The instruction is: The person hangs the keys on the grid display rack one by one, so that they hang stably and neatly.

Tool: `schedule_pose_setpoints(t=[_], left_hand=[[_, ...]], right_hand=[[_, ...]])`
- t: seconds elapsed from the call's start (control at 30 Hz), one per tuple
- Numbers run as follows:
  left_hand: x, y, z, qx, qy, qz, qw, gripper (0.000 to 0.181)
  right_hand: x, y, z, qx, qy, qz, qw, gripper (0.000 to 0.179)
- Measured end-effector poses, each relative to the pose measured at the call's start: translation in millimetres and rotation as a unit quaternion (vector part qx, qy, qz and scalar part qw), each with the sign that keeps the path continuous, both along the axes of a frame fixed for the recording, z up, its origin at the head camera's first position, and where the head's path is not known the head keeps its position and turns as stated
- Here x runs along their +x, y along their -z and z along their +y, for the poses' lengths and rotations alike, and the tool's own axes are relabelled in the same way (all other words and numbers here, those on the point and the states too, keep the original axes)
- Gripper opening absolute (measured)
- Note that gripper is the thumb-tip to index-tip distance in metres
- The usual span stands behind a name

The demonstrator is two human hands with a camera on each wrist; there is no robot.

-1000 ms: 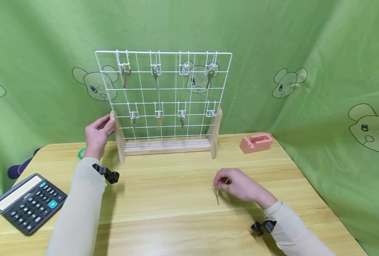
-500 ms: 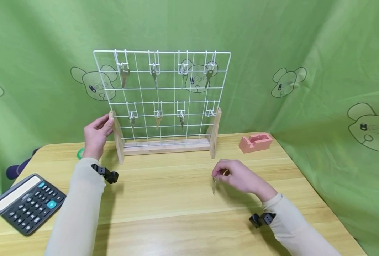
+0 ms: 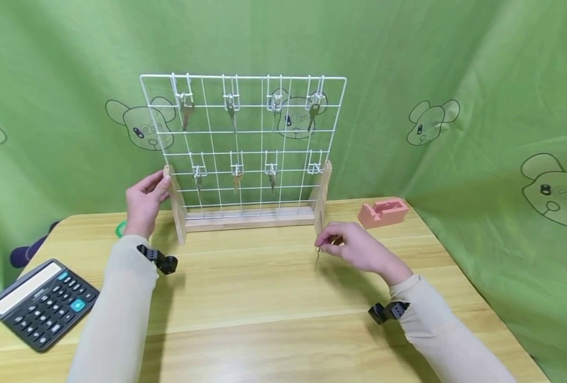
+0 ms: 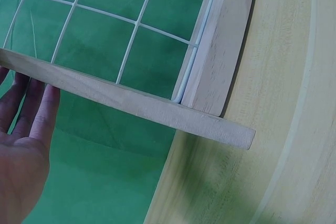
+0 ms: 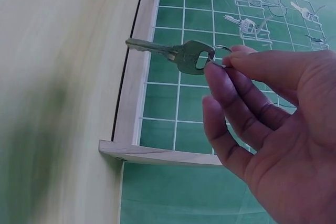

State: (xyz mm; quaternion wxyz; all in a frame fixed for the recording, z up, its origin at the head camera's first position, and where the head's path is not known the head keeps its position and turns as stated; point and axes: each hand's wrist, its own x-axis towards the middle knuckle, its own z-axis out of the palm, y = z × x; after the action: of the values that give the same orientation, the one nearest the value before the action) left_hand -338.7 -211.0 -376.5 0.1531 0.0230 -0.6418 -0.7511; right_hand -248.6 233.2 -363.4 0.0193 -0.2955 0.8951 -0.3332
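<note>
My right hand [image 3: 352, 247] pinches the small metal ring of a key [image 5: 191, 56] between thumb and index finger. In the head view the key hangs down over the table, just in front of the rack's right upright. The key rack is a white wire grid [image 3: 262, 143] on a wooden stand [image 3: 249, 221]. Near the top of the left wooden upright [image 4: 126, 100], my left hand [image 3: 144, 202] holds the stand, its fingertips partly hidden. Several keys hang from the hooks, among them a brass-coloured key [image 3: 237, 181]. A bare wire hook [image 3: 314, 168] sits at the lower right.
A pink tape dispenser [image 3: 384, 214] stands right of the rack. On the left lies a dark calculator [image 3: 43, 303], with a green ring-shaped thing [image 3: 121, 229] beside my left wrist. Green cloth [image 3: 384, 69] surrounds the wooden table [image 3: 245, 330].
My right hand has moved away from me toward the rack, carrying the key with it. The left hand stays at the upright.
</note>
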Motion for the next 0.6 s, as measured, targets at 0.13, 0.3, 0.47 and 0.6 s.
schedule_pose_setpoints(t=[0.13, 0.3, 0.47, 0.6], left_hand=[[0.1, -0.2, 0.2, 0.004, 0.0, -0.002, 1.0, 0.051], [0.9, -1.1, 0.5, -0.001, 0.001, -0.006, 1.0, 0.052], [0.7, -1.7, 0.3, -0.007, 0.0, -0.007, 1.0, 0.051], [0.5, -1.3, 0.1, -0.006, -0.002, -0.007, 1.0, 0.051]], right_hand=[[-3.5, -4.2, -1.9, 0.007, 0.014, 0.003, 0.9999, 0.011], [-7.7, -9.4, -3.6, 0.005, 0.024, 0.003, 0.9997, 0.01], [-13.1, -14.3, -4.1, 0.004, 0.032, 0.017, 0.9993, 0.009], [-16.3, -18.6, -4.7, 0.004, 0.04, 0.03, 0.9988, 0.008]])
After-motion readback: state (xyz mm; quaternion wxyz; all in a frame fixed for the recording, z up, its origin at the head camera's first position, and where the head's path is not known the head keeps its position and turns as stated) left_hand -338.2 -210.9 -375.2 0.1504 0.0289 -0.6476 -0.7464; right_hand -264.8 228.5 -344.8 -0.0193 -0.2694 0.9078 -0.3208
